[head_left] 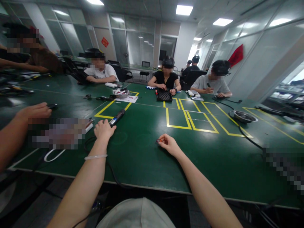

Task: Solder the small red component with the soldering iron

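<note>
My left hand [102,129] is closed around the near end of a dark pen-shaped tool [118,116] that lies pointing away over the green table [142,152]. A pale bracelet [95,156] circles that wrist. My right hand [168,144] rests on the table with its fingertips pinched on a small reddish part [159,140]. A black cable [111,171] runs from near my left arm to the table's front edge.
Another person's hand [33,111] reaches in from the left. Yellow tape outlines [190,122] mark the table's middle. A black tray [164,95] stands before a seated person opposite, and a round metal dish [242,116] with a cable lies at the right. Several people sit around.
</note>
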The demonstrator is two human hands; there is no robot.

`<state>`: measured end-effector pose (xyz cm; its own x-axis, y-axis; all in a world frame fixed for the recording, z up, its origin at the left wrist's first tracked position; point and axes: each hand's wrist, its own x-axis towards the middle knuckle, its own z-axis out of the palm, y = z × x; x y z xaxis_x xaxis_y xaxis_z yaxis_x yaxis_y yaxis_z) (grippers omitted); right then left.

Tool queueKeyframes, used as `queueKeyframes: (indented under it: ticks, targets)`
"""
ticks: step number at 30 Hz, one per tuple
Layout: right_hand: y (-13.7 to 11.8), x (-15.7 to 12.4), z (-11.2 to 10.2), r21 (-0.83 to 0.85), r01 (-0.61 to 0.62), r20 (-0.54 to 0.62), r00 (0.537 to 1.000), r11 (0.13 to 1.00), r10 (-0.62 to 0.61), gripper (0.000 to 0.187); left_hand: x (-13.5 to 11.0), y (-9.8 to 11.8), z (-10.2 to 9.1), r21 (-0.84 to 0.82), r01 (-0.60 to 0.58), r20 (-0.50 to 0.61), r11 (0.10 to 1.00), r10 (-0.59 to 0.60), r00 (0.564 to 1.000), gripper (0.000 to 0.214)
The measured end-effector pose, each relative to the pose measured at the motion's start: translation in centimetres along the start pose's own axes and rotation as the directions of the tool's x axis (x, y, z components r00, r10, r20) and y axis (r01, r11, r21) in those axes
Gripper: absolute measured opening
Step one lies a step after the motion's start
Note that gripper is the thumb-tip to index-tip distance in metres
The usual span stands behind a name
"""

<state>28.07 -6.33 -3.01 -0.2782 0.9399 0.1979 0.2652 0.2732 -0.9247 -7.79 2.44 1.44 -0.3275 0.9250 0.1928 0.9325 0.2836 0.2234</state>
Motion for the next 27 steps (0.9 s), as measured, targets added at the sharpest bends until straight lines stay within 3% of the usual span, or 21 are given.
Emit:
queueKeyframes:
  ticks: [3, 7, 12, 20, 27]
  targets:
    - [0.0, 0.0, 0.0, 0.003, -0.002, -0.004, 1.000, 1.000, 0.002, 0.022, 0.3, -0.4, 0.0, 0.053, -0.003, 0.103, 0.999, -0.002, 0.995, 0.050]
    - [-0.1, 0.0, 0.1, -0.005, 0.003, -0.004, 1.000, 1.000, -0.003, 0.022, 0.5, -0.4, -0.2, 0.064, -0.025, 0.147, 0.998, 0.016, 0.989, 0.052]
    - [-0.4, 0.0, 0.2, -0.022, 0.002, 0.006, 1.000, 1.000, -0.002, 0.021, 0.1, 0.2, -0.6, 0.117, -0.145, 0.203, 0.983, 0.119, 0.972, 0.057]
    - [-0.6, 0.2, 0.1, -0.124, -0.005, -0.032, 0.999, 0.992, 0.001, 0.020, -3.8, 4.7, -1.1, 0.166, -0.266, 0.168, 0.950, 0.238, 0.957, 0.056]
    - [-0.8, 0.2, 0.2, -0.128, 0.011, -0.027, 1.000, 0.992, -0.015, 0.018, -7.6, 8.5, -0.8, 0.089, -0.448, 0.166, 0.890, 0.430, 0.887, 0.053]
